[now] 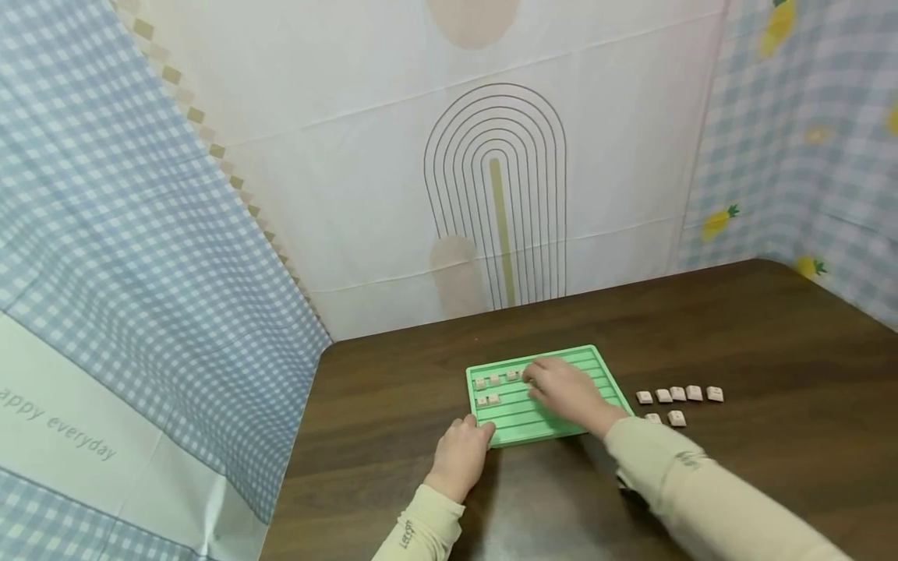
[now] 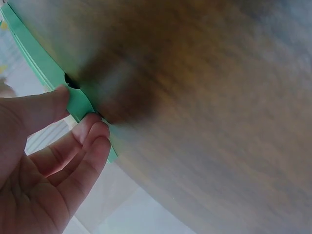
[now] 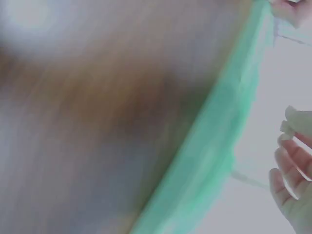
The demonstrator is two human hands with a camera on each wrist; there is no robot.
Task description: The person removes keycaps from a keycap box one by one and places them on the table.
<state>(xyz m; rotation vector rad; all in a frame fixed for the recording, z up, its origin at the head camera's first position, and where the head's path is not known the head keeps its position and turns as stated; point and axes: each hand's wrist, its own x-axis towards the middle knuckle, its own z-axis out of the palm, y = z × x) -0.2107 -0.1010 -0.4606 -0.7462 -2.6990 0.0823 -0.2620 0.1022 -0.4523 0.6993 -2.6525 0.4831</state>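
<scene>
A ridged green tray (image 1: 526, 431) lies on the table, with cream keycaps (image 1: 494, 379) in its far-left rows. At its near-left corner my left hand (image 1: 460, 456) holds on. In the left wrist view, the left thumb (image 2: 46, 107) and fingertips bracket the tray's corner (image 2: 80, 103). Over the tray's middle, beside the far row of keycaps, my right hand (image 1: 567, 392) reaches in from the right. Its thumb and index finger pinch a small pale keycap (image 3: 286, 129) in the right wrist view, while the other fingers are spread loosely.
Several loose keycaps (image 1: 677, 393) lie on the dark wooden table (image 1: 393, 389) to the right of the tray, in two uneven rows. A white printed curtain (image 1: 365, 195) hangs behind the table, with blue checked cloth (image 1: 175, 257) at the left.
</scene>
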